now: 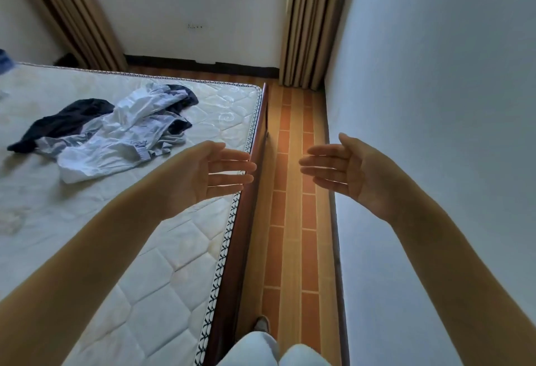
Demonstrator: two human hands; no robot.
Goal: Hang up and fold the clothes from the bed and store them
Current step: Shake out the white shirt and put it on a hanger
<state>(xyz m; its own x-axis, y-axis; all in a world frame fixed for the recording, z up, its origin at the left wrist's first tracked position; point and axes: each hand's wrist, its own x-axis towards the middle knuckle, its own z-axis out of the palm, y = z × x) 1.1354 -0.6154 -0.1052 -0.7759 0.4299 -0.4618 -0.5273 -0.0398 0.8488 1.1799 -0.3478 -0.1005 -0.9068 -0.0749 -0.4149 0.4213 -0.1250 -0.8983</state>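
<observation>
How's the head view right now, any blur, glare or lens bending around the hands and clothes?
Head view: dim, bluish light; wide-angle bending bows the wall and bed edge; both hands, left and right, and the clothes look sharp; no glare.

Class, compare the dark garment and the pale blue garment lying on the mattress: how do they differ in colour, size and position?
The dark garment is navy, nearly black; the pale blue garment is light, almost white. The dark garment shows less cloth than the pale blue garment, which spreads wider. The dark garment lies left, farther from the bed's edge; the pale blue garment lies nearer both hands. Both are crumpled, unfolded and overlapping.
</observation>
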